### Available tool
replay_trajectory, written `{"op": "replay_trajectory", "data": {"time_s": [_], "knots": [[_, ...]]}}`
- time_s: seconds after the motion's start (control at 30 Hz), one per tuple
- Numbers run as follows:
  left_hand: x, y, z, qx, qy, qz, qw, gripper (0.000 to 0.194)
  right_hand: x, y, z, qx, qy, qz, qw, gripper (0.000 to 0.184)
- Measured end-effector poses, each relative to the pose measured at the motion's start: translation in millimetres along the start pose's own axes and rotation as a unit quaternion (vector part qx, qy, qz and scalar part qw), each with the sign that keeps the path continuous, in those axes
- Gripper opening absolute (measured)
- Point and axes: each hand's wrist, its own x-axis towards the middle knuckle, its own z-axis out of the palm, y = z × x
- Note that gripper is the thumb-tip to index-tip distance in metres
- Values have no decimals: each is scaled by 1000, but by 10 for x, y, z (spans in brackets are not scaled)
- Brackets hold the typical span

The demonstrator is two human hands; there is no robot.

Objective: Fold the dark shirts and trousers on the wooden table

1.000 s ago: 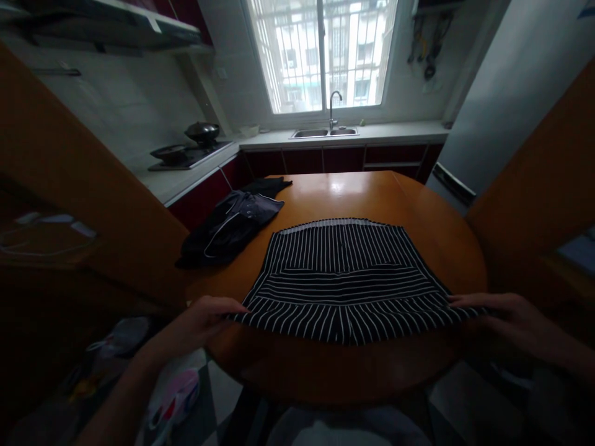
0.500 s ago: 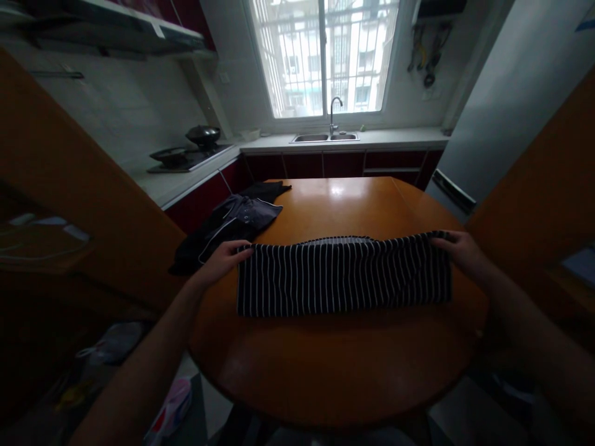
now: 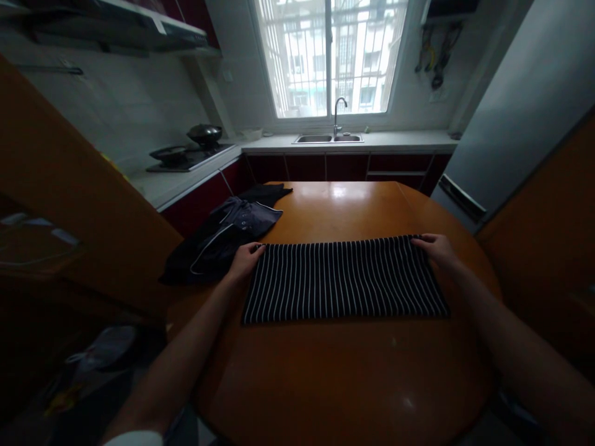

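A black cloth with white stripes (image 3: 344,279), folded into a wide band, is stretched across the wooden table (image 3: 344,371). What kind of garment or cloth it is cannot be made out. My left hand (image 3: 246,259) pinches its far left corner between thumb and fingers. At the far right corner my right hand (image 3: 434,248) grips the edge in the same way. The near edge of the cloth lies on the tabletop, wider than the far edge between my hands.
Dark clothes (image 3: 232,229) with white piping lie heaped on the table's left side. Beyond the table are a sink (image 3: 315,139) under the window and a stove with a lidded pan (image 3: 204,134). A fridge (image 3: 502,118) stands at the right.
Both hands have drawn closer together, still holding the corners. The striped cloth now lies flatter, and the pale layer seen behind its top edge no longer shows.
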Motion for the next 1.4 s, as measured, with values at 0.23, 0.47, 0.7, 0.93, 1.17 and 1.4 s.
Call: {"op": "replay_trajectory", "data": {"time_s": [0.23,0.47,0.7,0.93,1.17,1.4], "knots": [[83,-6,133,90,29,-6,996,39,51,-72,226,-146,2,26,989,18],[-393,620,741,269,-35,201,941,56,-718,-424,990,-331,-19,-221,917,51],[-703,1089,1670,331,-187,240,893,61,-1143,-496,1799,-406,-233,-255,846,62],[-494,550,1040,390,-122,132,903,66,-514,-57,962,-487,-161,-151,845,68],[-402,134,377,384,-93,10,919,61,-238,168,288,-464,-95,-65,878,70],[-947,545,508,319,-100,195,922,61,-902,-93,593,-419,-94,-240,871,61]]}}
